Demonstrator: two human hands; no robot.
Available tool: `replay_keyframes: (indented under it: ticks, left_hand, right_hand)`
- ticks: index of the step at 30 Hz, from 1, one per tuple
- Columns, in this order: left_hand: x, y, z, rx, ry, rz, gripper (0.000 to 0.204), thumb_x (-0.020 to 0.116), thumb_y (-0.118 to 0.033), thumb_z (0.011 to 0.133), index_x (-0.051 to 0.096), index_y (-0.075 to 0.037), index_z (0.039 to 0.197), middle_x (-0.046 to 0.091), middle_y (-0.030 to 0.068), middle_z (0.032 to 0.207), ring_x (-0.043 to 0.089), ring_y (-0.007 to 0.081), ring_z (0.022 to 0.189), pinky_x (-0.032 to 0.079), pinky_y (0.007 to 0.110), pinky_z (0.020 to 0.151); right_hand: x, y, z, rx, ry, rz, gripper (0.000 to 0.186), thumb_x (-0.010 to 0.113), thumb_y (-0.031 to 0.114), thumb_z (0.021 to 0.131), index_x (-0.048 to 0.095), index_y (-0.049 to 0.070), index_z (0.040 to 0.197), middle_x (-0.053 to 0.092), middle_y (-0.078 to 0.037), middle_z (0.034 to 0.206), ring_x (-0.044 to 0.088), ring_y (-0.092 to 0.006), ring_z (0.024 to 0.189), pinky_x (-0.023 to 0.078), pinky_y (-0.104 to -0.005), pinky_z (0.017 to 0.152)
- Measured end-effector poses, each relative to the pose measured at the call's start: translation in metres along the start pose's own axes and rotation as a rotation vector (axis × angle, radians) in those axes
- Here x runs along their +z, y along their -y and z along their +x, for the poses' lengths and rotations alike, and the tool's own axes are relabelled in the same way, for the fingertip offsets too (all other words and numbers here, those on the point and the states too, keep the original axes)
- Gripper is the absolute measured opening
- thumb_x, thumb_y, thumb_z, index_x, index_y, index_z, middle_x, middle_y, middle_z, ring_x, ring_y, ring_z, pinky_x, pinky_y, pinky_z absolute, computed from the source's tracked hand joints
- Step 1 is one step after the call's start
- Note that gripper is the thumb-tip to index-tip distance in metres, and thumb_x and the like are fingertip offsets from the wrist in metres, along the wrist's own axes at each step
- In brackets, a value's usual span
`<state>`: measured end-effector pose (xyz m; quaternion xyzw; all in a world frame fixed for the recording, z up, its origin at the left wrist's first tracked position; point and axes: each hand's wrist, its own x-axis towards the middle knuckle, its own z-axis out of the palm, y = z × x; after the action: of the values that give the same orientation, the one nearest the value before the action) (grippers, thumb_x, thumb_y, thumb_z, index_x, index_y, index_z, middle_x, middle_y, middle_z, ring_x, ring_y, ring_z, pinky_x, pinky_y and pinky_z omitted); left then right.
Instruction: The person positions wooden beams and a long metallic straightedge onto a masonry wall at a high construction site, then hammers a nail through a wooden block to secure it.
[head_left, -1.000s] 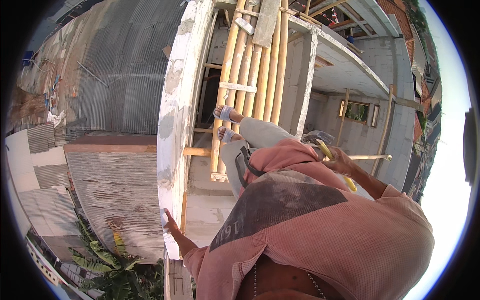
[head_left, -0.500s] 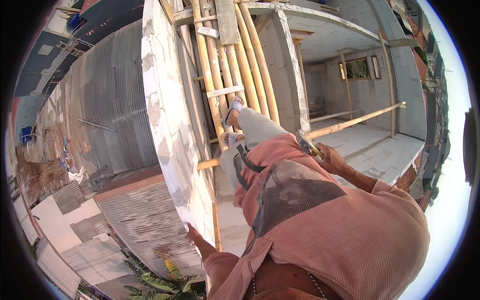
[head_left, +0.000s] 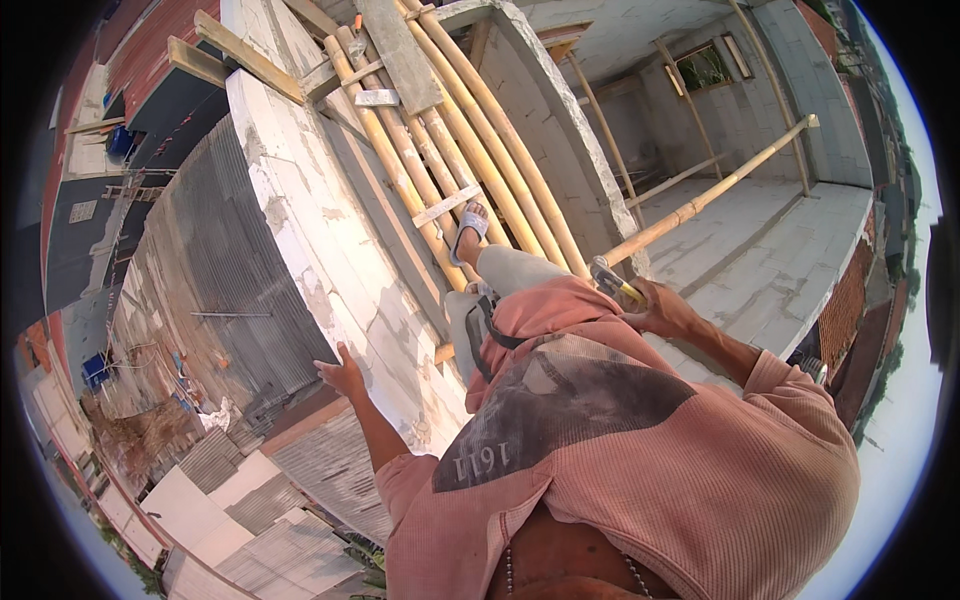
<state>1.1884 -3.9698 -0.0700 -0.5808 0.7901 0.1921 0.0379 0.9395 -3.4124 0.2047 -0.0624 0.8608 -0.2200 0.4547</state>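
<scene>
My right hand (head_left: 660, 307) is closed around the yellow handle of a hammer (head_left: 606, 276), held in front of my right hip with its metal head pointing forward. My left hand (head_left: 344, 374) reaches out to the left with thumb and fingers apart, holding nothing. It is at the outer edge of the pale block wall (head_left: 325, 265); whether it touches the wall I cannot tell. One sandalled foot (head_left: 470, 232) stands on a walkway of bamboo poles (head_left: 490, 165), beside a short wooden cross-strip (head_left: 447, 204). My other foot is mostly hidden by my trouser leg.
A grey plank (head_left: 400, 55) and a small pale block (head_left: 377, 97) lie on the poles ahead. To the right, a bamboo rail (head_left: 720, 190) crosses above a lower block floor (head_left: 740, 265). Left of the wall, corrugated roofs (head_left: 235, 220) lie far below. Boards (head_left: 248, 60) jut over the wall.
My left hand has moved forward along the wall, and its fingers are spread. The view has turned, so the poles now slant. The hammer stays in my right hand.
</scene>
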Motion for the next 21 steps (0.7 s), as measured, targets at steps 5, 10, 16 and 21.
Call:
replay_keyframes:
  ticks: [5,10,16,21]
  left_hand:
    - [0.032,-0.036,0.034,-0.108,0.3,0.076,0.114,0.051,-0.076,0.083,0.018,0.008,0.152,0.027,0.0363,0.152,0.031,0.0499,0.14,0.031,0.062,0.11]
    - [0.054,-0.042,0.036,-0.234,0.431,0.136,0.121,0.047,-0.082,0.081,0.01,0.008,0.153,0.02,0.0423,0.151,0.025,0.055,0.141,0.027,0.056,0.115]
    - [0.056,-0.04,0.048,-0.23,0.505,0.263,0.126,0.05,-0.08,0.08,0.003,0.013,0.151,0.013,0.0491,0.148,0.019,0.0558,0.143,0.024,0.049,0.118]
    - [0.05,-0.046,0.051,-0.244,0.604,0.246,0.13,0.058,-0.076,0.078,0.001,0.017,0.149,0.016,0.0479,0.148,0.02,0.0541,0.143,0.024,0.047,0.118]
  right_hand:
    - [-0.006,0.004,0.005,0.202,-0.081,0.087,0.061,0.072,0.047,0.08,0.058,-0.005,0.109,0.065,-0.021,0.096,0.063,-0.0346,0.086,0.048,-0.0421,0.076]
    - [-0.009,0.011,0.014,0.262,-0.048,0.324,0.055,0.063,0.047,0.085,0.059,-0.004,0.106,0.063,-0.019,0.095,0.06,-0.0316,0.085,0.047,-0.0411,0.078]
    - [-0.013,0.011,0.042,0.196,-0.1,0.379,0.04,0.057,0.038,0.084,0.06,0.001,0.101,0.061,-0.017,0.095,0.059,-0.0305,0.087,0.046,-0.0408,0.079]
    - [-0.024,0.011,0.048,0.203,-0.147,0.389,0.035,0.055,0.035,0.084,0.06,0.002,0.095,0.058,-0.017,0.09,0.058,-0.0288,0.083,0.045,-0.0403,0.076]
